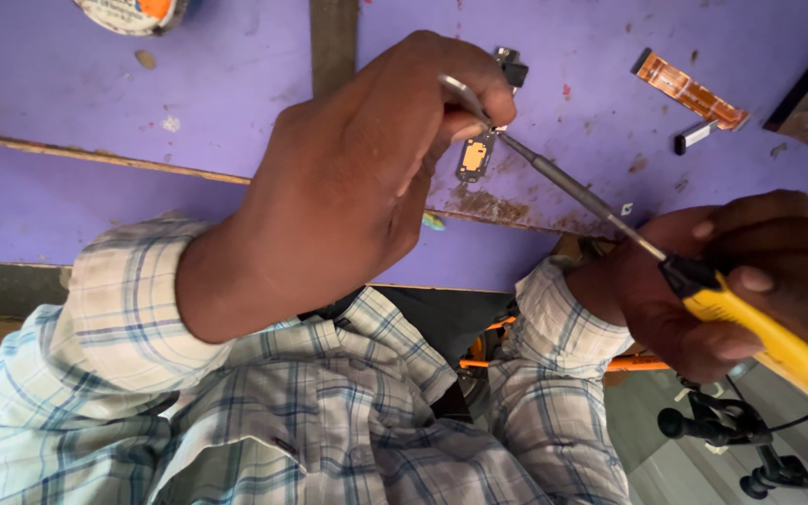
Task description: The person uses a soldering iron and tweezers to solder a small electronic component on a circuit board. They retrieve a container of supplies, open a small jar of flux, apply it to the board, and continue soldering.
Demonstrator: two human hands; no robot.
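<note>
We see a purple-painted wooden tabletop (189, 93), scuffed and flaking, filling the upper part of the view. Below it, our 2 forearms in pale blue-and-white checked shirt sleeves (329, 411) reach up over it. Our left hand (348, 178) hangs above the middle of the table, its thumb and forefinger pinching thin silver metal tweezers (465, 95). Our right hand (731, 281) sits at the right edge, fingers wrapped tight round a yellow-handled soldering iron with a long dark metal shaft (591, 201). That shaft slants up and left, its tip meeting the tweezers at a small circuit board with an orange flex patch (474, 157), which lies just beside the left fingertips. To the far right lie an orange flat ribbon cable (689, 91) and, near it, a small black-and-white component (694, 137).
</note>
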